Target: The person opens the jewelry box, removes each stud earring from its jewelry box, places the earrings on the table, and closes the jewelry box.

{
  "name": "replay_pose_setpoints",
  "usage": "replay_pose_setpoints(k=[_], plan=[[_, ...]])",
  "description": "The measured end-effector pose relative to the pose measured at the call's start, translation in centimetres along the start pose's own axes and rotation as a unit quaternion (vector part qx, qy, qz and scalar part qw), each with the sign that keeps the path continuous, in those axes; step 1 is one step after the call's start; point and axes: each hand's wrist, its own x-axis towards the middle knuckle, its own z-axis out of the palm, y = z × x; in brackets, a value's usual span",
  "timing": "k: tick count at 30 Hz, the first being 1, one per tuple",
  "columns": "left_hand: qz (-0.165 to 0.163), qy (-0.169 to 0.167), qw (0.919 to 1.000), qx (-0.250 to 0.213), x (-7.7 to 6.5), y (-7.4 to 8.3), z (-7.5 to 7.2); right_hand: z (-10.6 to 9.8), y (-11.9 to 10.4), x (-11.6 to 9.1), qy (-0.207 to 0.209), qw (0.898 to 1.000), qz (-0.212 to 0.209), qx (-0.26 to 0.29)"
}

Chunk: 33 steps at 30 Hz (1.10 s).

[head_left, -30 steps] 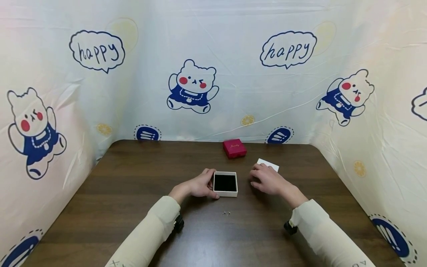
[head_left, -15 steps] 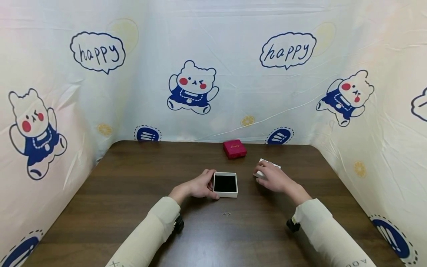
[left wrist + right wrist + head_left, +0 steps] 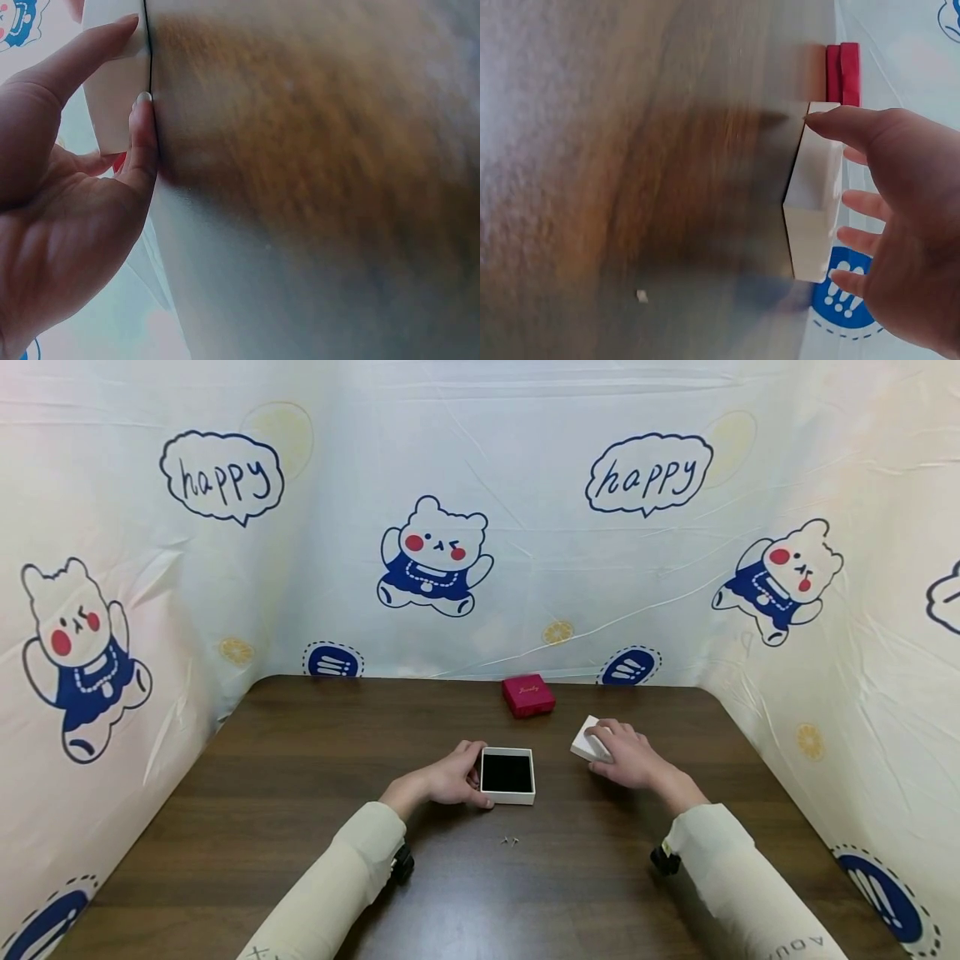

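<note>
My left hand (image 3: 448, 774) grips the left side of a small white box (image 3: 507, 797) with a black pad inside. In the left wrist view, my thumb (image 3: 90, 56) lies along the box's wall (image 3: 120, 97). To the right, my right hand (image 3: 633, 756) is at a white box lid (image 3: 588, 745) on the table. The right wrist view has the thumb (image 3: 847, 124) touching one corner of the lid (image 3: 810, 180), with the other fingers spread loosely behind it. Two tiny metallic pieces (image 3: 510, 841), looking like stud earrings, lie in front of the box.
A red box (image 3: 528, 696) with gold lettering sits near the back edge of the brown wooden table (image 3: 360, 710). A printed white cloth (image 3: 525, 527) with bear drawings hangs behind the table and along both sides.
My right hand has shifted to the right across the lid, so more of the lid's left part shows. My left hand and the box have stayed in place.
</note>
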Motion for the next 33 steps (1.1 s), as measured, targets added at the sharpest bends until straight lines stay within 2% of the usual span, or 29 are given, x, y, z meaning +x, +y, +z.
replay_pose_setpoints(k=[16, 24, 29, 33], plan=[[0.008, 0.005, 0.9997, 0.023, 0.1, -0.2, 0.1, 0.3, 2.0, 0.4, -0.02, 0.997, 0.043, 0.053], [0.006, 0.003, 0.9996, 0.029, 0.2, -0.2, 0.1, 0.3, 2.1, 0.4, -0.016, 0.996, 0.039, 0.077], [0.002, 0.003, 0.9997, 0.024, 0.2, -0.2, 0.0, 0.1, 1.3, 0.4, -0.02, 0.995, 0.029, 0.091], [0.002, 0.004, 0.9998, 0.018, 0.2, -0.2, 0.1, 0.2, 0.2, 0.5, -0.007, 0.996, 0.006, 0.089]])
